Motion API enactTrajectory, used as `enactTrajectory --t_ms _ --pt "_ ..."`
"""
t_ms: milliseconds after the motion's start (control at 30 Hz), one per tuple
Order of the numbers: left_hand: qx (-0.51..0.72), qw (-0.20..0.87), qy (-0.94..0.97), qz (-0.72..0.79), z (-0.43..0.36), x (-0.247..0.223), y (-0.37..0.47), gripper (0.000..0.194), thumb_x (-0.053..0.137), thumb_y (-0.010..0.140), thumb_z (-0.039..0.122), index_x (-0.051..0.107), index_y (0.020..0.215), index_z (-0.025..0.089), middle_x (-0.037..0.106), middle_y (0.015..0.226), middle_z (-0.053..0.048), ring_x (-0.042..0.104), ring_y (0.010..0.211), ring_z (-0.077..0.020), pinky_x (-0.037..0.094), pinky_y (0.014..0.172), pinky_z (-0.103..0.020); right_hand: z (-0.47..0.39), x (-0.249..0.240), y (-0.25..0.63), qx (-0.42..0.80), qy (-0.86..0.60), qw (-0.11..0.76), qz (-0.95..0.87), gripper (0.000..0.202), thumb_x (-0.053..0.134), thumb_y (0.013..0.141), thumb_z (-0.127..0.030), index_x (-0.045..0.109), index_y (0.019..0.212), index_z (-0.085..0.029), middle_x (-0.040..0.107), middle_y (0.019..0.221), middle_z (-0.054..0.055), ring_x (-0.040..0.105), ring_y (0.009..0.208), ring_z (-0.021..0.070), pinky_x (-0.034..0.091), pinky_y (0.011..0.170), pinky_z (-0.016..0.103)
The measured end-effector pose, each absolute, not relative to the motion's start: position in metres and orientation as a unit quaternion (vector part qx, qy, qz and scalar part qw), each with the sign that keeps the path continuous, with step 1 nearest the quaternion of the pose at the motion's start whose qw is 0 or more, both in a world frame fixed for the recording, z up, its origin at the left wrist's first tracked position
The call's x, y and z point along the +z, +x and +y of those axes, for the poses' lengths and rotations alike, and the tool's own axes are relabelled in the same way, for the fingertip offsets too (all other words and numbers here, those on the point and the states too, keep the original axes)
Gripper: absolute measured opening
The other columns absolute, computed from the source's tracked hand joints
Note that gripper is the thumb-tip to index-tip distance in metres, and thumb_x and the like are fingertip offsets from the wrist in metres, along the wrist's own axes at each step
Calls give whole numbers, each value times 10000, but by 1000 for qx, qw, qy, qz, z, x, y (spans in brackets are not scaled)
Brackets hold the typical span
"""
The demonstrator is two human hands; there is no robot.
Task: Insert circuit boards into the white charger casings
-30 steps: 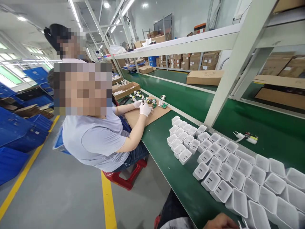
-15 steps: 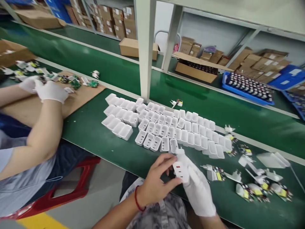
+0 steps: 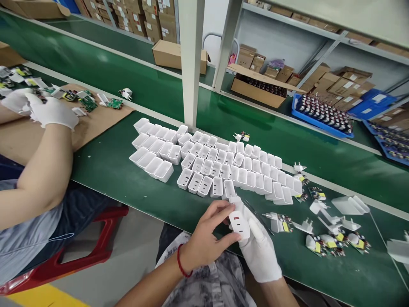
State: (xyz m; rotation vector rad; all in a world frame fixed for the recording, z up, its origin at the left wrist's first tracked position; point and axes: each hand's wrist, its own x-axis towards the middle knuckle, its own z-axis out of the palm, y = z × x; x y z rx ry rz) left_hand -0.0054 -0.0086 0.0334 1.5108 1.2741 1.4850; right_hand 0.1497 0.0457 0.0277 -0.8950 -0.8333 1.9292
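Note:
Between my two hands is a white charger (image 3: 239, 224) with one red port and two dark ports on the face toward me. My bare left hand (image 3: 212, 232), a red cord at its wrist, pinches its left side with thumb and fingers. Wrapped round its right side is my right hand (image 3: 260, 251), in a white glove. Just beyond, rows of white charger housings (image 3: 204, 186) stand on the green bench (image 3: 128, 183), many with their open ends up. Right of my hands lie a plug with its circuit board (image 3: 279, 222) and dark tweezers (image 3: 258, 215).
More circuit boards (image 3: 330, 243) and loose white plug parts (image 3: 349, 205) lie at the right. At the left, a co-worker's gloved hands (image 3: 53, 111) handle parts over a cardboard sheet (image 3: 96, 123). A pale post (image 3: 191, 64) rises behind the housings; a blue tray (image 3: 322, 121) sits beyond.
The view has shifted, so the bench things appear further left. My hands keep the same hold on the charger, and the co-worker's hands have moved slightly.

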Motion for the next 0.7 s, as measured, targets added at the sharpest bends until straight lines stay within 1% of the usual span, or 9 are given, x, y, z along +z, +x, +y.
enactTrajectory --t_ms 100,167,200,267,333,400,467,600,700 --pt "528 328 593 511 -8 31 -10 487 675 885 272 541 1351 234 518 1280 -111 567 1163 -221 520 992 -323 45 24 156 714 -413 402 -398 512 682 861 -459 628 1305 -211 538 1377 97 558 1241 277 502 1031 399" --pt "502 306 613 528 -9 25 -14 449 638 904 267 549 1342 224 522 1309 -120 541 1216 -240 503 1025 -357 44 19 162 570 -487 396 -530 479 684 859 -453 649 1266 -203 612 1283 109 617 1151 295 542 969 423" --pt "491 288 622 537 -11 20 -17 438 612 917 256 544 1348 223 522 1322 -123 537 1227 -242 507 1023 -364 44 16 165 459 -501 398 -616 417 680 871 -407 662 1237 -209 640 1233 107 642 1102 293 557 936 424" --pt "471 253 635 557 -16 10 -23 409 568 935 242 543 1342 210 530 1323 -129 542 1227 -237 517 1012 -365 45 8 168 228 -454 388 -769 326 648 897 -250 654 1222 -227 663 1180 100 664 1044 270 574 871 391" --pt "452 233 636 581 -21 0 -27 363 540 949 253 557 1306 188 554 1286 -134 563 1200 -227 527 999 -355 47 -1 167 86 -360 374 -851 381 603 899 -114 597 1261 -233 669 1138 112 675 990 243 577 798 351" --pt "438 223 631 600 -25 -6 -29 327 522 962 271 575 1268 170 575 1254 -136 580 1176 -222 532 992 -353 49 -9 164 62 -313 368 -873 415 589 893 -61 532 1272 -219 677 1053 121 681 935 222 577 751 334" --pt "432 218 630 608 -26 -9 -28 326 514 970 294 585 1259 162 589 1247 -136 587 1169 -223 535 990 -356 51 -15 161 84 -306 379 -869 394 605 889 -73 493 1241 -210 676 981 109 682 914 207 582 753 328" --pt "421 248 632 601 -16 -7 -22 415 490 989 338 533 1366 168 552 1357 -127 535 1268 -233 502 1046 -367 50 -21 167 90 -323 366 -868 477 608 895 -99 436 1324 -216 650 1096 127 670 997 201 580 822 321" --pt "417 309 617 591 -1 -3 -15 488 464 1003 371 453 1450 175 475 1451 -110 467 1340 -236 446 1104 -385 49 -19 173 52 -320 317 -891 550 583 905 -108 395 1412 -212 616 1191 161 650 1063 236 577 832 340"
